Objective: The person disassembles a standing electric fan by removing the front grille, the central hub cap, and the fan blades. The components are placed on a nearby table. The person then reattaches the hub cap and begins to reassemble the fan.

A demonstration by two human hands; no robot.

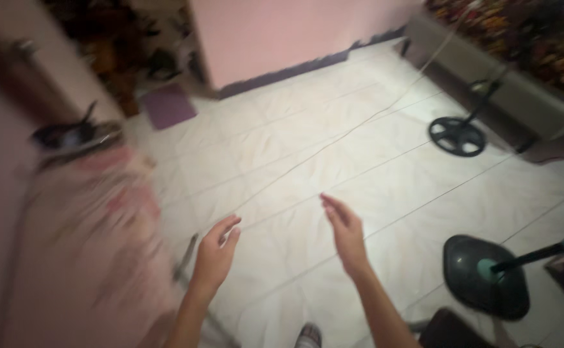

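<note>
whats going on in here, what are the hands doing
A person stands on a pale tiled floor, both hands out in front and empty. The left hand is half curled, the right hand flat and open. Neither touches anything. A thin cord runs across the floor just beyond them. Two round fan bases sit to the right, and a blurred pink cloth-covered surface is at left.

Both hands, left hand (216, 250) and right hand (344, 232), hang open and empty above the tiled floor (307, 148), near a thin cord (333, 143).
</note>
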